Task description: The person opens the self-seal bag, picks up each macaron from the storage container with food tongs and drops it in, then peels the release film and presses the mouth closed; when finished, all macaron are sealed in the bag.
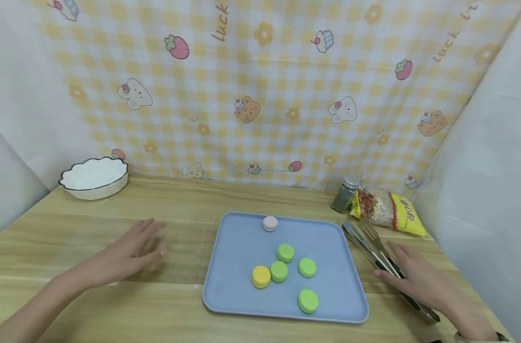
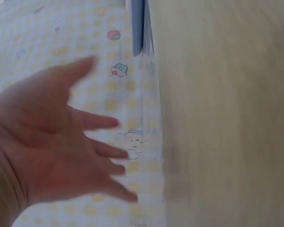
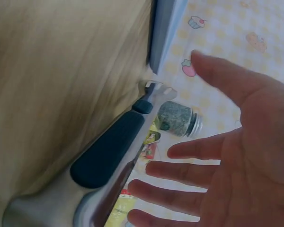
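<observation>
My left hand point(image 1: 134, 250) hovers over the wooden tabletop left of a blue tray point(image 1: 239, 247), its fingers spread and nothing in them; the left wrist view shows the bare palm point(image 2: 52, 146). At the right, my right hand point(image 1: 423, 281) overlaps a pair of metal tongs point(image 1: 365, 244) with dark grips and a fork-like end. Seen from the right wrist, its fingers point(image 3: 180, 172) are stretched apart beside the tongs' dark grip point(image 3: 109, 149), not curled round it. On the tray lie several green macarons point(image 1: 307, 267), a yellow macaron point(image 1: 261, 277) and a pale pink macaron point(image 1: 270, 223).
A white scalloped dish point(image 1: 95, 183) with a dark rim stands at the back left. Behind the tongs are a glass spice jar point(image 1: 345, 194) with a metal lid and a yellow food packet point(image 1: 386, 209). A checked cloth point(image 1: 226, 71) hangs along the back.
</observation>
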`<action>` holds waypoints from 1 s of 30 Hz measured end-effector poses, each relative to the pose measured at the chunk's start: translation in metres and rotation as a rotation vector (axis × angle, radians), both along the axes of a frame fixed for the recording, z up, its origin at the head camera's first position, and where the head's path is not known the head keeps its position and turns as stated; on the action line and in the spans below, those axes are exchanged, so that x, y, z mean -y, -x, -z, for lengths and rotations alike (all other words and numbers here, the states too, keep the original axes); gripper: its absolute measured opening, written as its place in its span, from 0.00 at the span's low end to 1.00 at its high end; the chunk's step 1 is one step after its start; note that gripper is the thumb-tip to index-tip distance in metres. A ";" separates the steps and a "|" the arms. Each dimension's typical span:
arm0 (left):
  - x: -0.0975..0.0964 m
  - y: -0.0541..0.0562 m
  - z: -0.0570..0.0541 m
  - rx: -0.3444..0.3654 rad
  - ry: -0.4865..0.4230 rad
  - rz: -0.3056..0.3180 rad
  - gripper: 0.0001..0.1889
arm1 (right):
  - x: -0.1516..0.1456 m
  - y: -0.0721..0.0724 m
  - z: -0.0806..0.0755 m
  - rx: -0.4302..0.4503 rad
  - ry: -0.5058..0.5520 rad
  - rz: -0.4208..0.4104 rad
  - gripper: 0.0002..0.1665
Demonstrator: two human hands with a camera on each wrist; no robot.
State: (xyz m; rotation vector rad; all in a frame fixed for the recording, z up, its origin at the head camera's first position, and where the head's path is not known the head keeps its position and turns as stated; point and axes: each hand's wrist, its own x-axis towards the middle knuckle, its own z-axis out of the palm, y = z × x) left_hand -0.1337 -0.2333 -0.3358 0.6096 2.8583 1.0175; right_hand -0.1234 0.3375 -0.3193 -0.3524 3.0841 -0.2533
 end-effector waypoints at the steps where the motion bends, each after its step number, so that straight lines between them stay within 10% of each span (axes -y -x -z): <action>1: 0.002 0.002 0.004 -0.008 0.041 -0.003 0.38 | -0.002 0.001 0.001 0.003 -0.005 0.002 0.52; 20: -0.024 0.019 0.021 -0.114 0.102 0.061 0.42 | -0.015 0.015 0.007 0.109 -0.083 0.089 0.44; 30: -0.033 0.020 0.023 -0.162 0.159 0.133 0.38 | -0.013 0.008 0.014 0.057 0.045 0.077 0.19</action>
